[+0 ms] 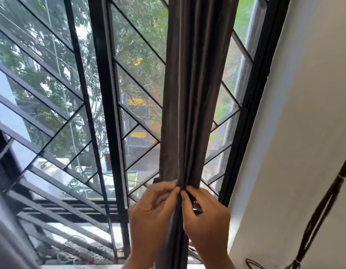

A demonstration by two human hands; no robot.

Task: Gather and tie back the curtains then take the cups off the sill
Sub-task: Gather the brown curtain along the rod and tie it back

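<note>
Curtain [189, 105] fabric, brown-grey and gathered into a narrow column of folds, is held at the lower middle of the view, in front of the right part of the window. The left hand [150, 208] is closed on the left side of the bundle, its fingertips [173, 188] pressed into a fold at the front. The right hand [205, 212] is closed on the right side, its fingertips [187, 191] pinching the folds just beside those of the left, so that the two hands nearly touch across the middle seam. Below the hands the fabric is seen to hang down between the wrists and out of view.

To the right, a white wall [304, 133] is seen, with a dark cord [321, 210] hanging along it. Behind the curtain, a black window frame [108, 105] and a grille [51, 105] of slanted dark bars are seen. Beyond the glass, green trees [137, 32] are visible, blurred. No cups can be made out, as the sill is largely hidden at the bottom edge.
</note>
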